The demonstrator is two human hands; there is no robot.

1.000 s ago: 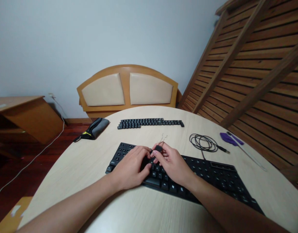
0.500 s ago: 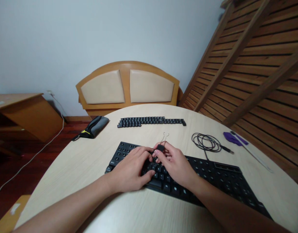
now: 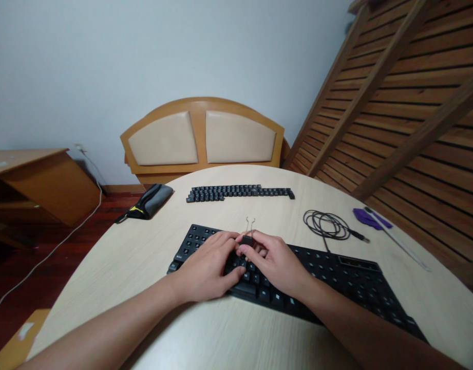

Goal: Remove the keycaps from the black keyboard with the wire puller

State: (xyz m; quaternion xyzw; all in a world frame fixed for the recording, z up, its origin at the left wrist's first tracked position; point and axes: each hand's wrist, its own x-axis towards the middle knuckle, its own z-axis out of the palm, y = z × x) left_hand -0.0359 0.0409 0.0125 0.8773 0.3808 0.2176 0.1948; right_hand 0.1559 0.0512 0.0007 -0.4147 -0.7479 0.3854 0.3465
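Note:
My right hand (image 3: 280, 264) pinches a keycap puller (image 3: 247, 240) by its black handle, its two thin hooked wires pointing up and away from me. Palm down over the left part of a black keyboard (image 3: 355, 288) is my left hand (image 3: 211, 264). Its thumb stretches out over the lower keys, and its bent fingertips meet the right fingers beside the puller. Many switch positions on the keyboard show no caps, while several lettered keycaps remain along the lower middle. Behind the keyboard, loose black keycaps (image 3: 240, 190) lie in rows. The hands hide the keys beneath them.
The keyboard's coiled cable (image 3: 326, 226) lies at the right, near a purple cloth (image 3: 365, 218) and a thin white stick (image 3: 400, 241). A black pouch (image 3: 153, 202) rests at the round table's (image 3: 144, 257) left edge. A wooden headboard (image 3: 201, 133) stands behind.
My right hand and the keycap puller have shifted slightly left and down, closer to my left hand. The left hand has barely moved.

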